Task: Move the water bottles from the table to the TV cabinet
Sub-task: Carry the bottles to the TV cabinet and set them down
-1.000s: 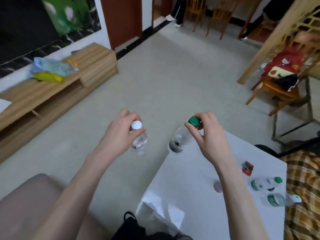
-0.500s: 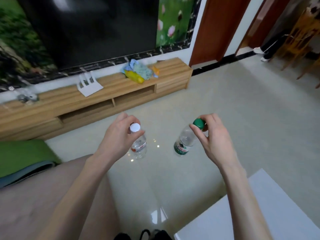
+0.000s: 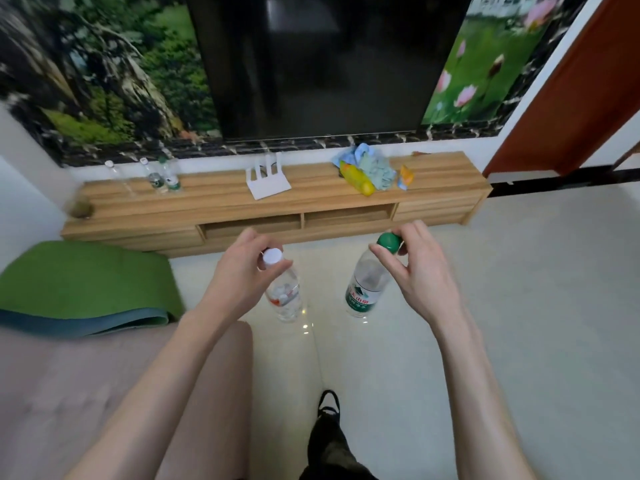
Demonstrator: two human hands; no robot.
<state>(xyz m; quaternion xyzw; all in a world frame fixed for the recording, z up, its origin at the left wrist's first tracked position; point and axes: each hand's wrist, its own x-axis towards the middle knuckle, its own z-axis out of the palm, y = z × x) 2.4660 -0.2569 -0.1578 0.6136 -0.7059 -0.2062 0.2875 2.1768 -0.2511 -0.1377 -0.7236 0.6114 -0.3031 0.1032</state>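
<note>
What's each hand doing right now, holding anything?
Left hand: closed, holding the white-capped bottle by its neck.
Right hand: closed, holding the green-capped bottle by its cap.

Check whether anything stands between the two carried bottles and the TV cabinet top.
Nothing visible blocks the way: only bare floor lies between the white-capped bottle in the left hand, the green-capped bottle in the right hand, and the TV cabinet.
</note>
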